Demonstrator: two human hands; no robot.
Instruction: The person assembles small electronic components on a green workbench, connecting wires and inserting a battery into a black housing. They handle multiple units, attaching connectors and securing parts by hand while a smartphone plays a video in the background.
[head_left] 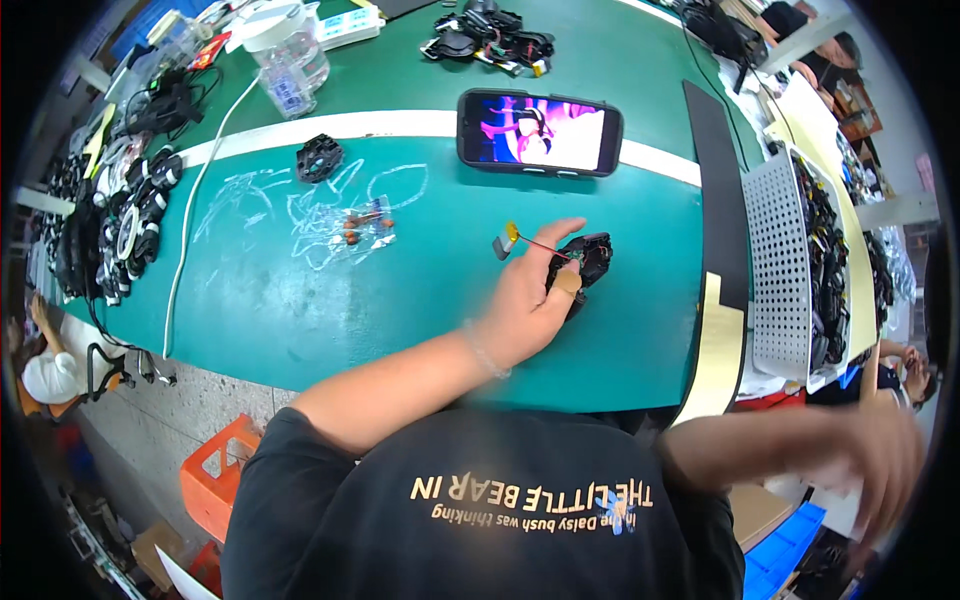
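My left hand (520,305) is closed around a small black plastic housing (597,257) at the middle of the green table. A bit of green circuit board shows inside it beside my thumb. A thin red wire runs from the board to a small battery with yellow tape (512,236), which lies over the back of my fingers. Far to the right, off the table edge, my right hand (885,465) is smeared by motion, and its fingers cannot be read. Beyond my left hand a phone (612,140) with a lit screen lies on its side.
A clear bag of orange-brown parts (368,228) and another black housing (319,158) lie to the left. Black parts (490,40) are heaped at the back, near a clear pitcher (290,60). A white perforated basket (775,270) stands right; an orange stool (215,475) left. Other people sit nearby.
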